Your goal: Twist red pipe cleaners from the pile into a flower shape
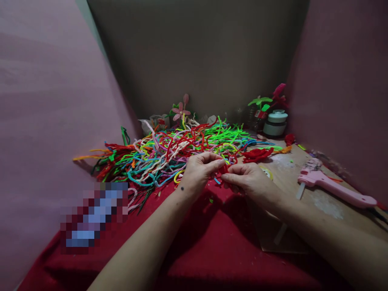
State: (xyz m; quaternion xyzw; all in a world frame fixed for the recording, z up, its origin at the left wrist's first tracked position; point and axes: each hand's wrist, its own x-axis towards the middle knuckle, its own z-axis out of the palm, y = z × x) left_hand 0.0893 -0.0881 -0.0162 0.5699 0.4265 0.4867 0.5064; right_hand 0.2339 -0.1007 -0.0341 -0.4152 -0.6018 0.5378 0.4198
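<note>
Observed: left hand (200, 169) and right hand (249, 178) pinch a red pipe cleaner (223, 169); pipe-cleaner heap (176, 150) beyond, pink glue gun (339, 188) right.

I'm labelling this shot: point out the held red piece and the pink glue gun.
Red piece (223, 169): head view, on its uncovered part.
Pink glue gun (339, 188): head view, on its handle.

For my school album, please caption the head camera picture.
Two hands hold a red piece before a colourful heap of fuzzy stems.
</note>
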